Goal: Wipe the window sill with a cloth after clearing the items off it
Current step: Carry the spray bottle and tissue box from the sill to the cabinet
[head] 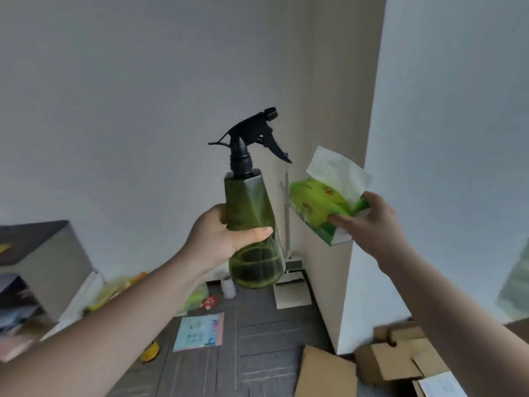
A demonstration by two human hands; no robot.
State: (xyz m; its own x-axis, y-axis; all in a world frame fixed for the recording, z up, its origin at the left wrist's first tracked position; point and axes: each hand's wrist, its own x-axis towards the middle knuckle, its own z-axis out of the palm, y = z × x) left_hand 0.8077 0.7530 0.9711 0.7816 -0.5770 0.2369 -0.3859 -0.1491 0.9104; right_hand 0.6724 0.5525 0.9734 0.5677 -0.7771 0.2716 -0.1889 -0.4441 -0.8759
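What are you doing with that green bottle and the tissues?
The person is carrying two things at once. The left hand holds a green spray bottle upright by its middle. The right hand grips a green tissue pack with a white tissue sticking out of its top. Both are held up in the air above a dark floor scattered with papers and cardboard boxes. No cloth is in sight yet.

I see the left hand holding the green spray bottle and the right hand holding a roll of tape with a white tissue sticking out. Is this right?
Not quite. In the head view the right hand holds a green tissue pack, not a roll of tape; the white tissue sticks out of its top. The rest is right: the left hand holds the green spray bottle.
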